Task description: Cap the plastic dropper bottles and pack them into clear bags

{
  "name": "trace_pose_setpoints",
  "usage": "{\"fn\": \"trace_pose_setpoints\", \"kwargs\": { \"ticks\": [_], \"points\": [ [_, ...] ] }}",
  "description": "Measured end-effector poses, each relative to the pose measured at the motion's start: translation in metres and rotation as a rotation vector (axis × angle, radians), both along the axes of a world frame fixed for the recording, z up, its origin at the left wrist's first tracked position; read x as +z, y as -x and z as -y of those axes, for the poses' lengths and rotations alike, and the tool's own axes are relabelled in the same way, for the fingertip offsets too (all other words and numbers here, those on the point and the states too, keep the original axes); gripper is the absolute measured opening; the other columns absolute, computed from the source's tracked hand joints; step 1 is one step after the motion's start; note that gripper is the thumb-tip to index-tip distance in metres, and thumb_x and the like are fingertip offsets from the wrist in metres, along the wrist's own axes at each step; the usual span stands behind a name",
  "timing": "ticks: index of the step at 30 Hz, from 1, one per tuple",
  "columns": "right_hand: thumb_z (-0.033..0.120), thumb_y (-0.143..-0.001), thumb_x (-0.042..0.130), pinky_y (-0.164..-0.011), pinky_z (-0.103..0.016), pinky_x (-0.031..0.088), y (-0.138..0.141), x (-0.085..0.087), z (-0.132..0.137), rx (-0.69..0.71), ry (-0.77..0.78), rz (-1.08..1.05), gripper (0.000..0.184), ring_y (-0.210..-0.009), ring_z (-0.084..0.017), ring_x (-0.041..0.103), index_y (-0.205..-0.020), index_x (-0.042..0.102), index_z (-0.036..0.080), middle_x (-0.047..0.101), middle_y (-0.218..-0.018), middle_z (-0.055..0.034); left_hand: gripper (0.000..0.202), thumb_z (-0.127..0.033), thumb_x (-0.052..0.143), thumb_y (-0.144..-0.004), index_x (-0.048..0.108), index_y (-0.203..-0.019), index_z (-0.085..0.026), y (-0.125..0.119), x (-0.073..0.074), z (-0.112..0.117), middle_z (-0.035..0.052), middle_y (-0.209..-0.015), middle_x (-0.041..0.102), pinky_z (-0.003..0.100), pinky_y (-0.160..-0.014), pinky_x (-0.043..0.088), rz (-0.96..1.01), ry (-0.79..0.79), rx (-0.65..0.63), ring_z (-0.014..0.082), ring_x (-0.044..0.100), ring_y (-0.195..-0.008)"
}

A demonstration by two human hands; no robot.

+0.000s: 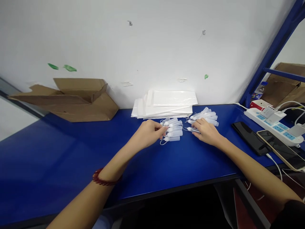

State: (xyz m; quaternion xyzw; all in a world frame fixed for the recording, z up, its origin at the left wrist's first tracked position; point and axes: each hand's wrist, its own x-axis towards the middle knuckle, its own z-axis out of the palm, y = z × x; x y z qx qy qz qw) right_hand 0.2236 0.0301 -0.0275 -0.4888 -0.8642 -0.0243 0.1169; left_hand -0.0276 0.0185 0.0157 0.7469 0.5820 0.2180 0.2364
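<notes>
two clusters: left bottles are pinched by left fingers, right bottles covered by half-open right fingers.

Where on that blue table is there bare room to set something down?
Bare blue lies between the cardboard box and the left hand, and along the near edge. Crowded: bottles and bag stack mid-table, phones and power strip right.

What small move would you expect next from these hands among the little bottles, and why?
Probably the right hand lifts the bottle its fingers rest on out of the loose pile and lays it beside the neat row that the left hand touches. The row lies lined up; the pile is jumbled.
</notes>
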Motion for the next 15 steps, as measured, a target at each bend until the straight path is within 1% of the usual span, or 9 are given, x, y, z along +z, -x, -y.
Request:
{"fn": "trace_pose_setpoints", "kwargs": {
  "ticks": [3,5,7,10,11,13,15],
  "points": [
    [0.019,-0.086,0.062,-0.071,-0.036,0.049,0.002,0.0,0.001,0.004,0.04,-0.011,0.021,-0.105,-0.03,0.057,-0.107,0.063,0.015,0.067,-0.108,-0.0159,0.044,-0.043,0.055,-0.082,0.065,-0.049,-0.017,-0.006,-0.002,0.001,0.0046,-0.056,0.07,0.023,-0.049,0.037,0.06,0.002,0.01,0.0146,0.056,-0.048],
    [0.017,-0.085,0.062,-0.072,-0.036,0.048,0.001,0.0,0.0,0.009,0.064,-0.063,0.02,-0.102,-0.029,0.058,-0.105,0.064,0.015,0.068,-0.104,-0.0147,0.045,-0.044,0.055,-0.082,0.064,-0.048,-0.016,-0.008,-0.004,0.001,0.0057,-0.057,0.07,0.024,-0.051,0.04,0.093,-0.006,-0.005,0.0159,0.058,-0.05],
    [0.016,-0.082,0.063,-0.075,-0.035,0.047,-0.003,0.002,-0.002,0.0,0.078,-0.157,0.019,-0.099,-0.027,0.059,-0.101,0.064,0.015,0.069,-0.101,-0.0129,0.046,-0.047,0.055,-0.082,0.063,-0.049,-0.016,-0.009,-0.006,0.002,0.0065,-0.058,0.071,0.024,-0.051,0.041,0.121,-0.02,-0.025,0.0164,0.059,-0.051],
    [0.017,-0.078,0.064,-0.077,-0.034,0.045,-0.009,0.007,-0.004,-0.017,0.092,-0.377,0.014,-0.089,-0.022,0.059,-0.093,0.064,0.016,0.069,-0.095,-0.0084,0.047,-0.049,0.055,-0.082,0.062,-0.049,-0.016,-0.01,-0.006,0.004,0.0065,-0.062,0.071,0.023,-0.049,0.04,0.17,-0.019,-0.05,0.0145,0.057,-0.05],
    [0.018,-0.077,0.064,-0.076,-0.033,0.045,-0.01,0.01,-0.004,-0.014,0.1,-0.457,0.013,-0.085,-0.02,0.059,-0.09,0.063,0.017,0.068,-0.093,-0.0065,0.046,-0.048,0.056,-0.082,0.062,-0.051,-0.016,-0.01,-0.006,0.005,0.0053,-0.059,0.069,0.023,-0.048,0.039,0.193,-0.006,-0.064,0.0133,0.054,-0.048],
    [0.021,-0.076,0.065,-0.073,-0.031,0.044,-0.011,0.015,-0.003,0.001,0.134,-0.594,0.013,-0.079,-0.017,0.056,-0.088,0.063,0.017,0.067,-0.088,-0.0036,0.043,-0.047,0.056,-0.083,0.063,-0.054,-0.016,-0.011,-0.006,0.006,0.0014,-0.05,0.061,0.022,-0.048,0.039,0.248,0.042,-0.098,0.0113,0.049,-0.044],
    [0.024,-0.075,0.066,-0.069,-0.029,0.043,-0.01,0.021,0.002,0.027,0.191,-0.692,0.014,-0.076,-0.015,0.054,-0.088,0.063,0.018,0.066,-0.087,-0.0028,0.04,-0.046,0.057,-0.084,0.063,-0.058,-0.015,-0.014,-0.007,0.007,-0.0011,-0.044,0.053,0.022,-0.048,0.038,0.308,0.116,-0.119,0.0104,0.047,-0.043]
  ]
}}
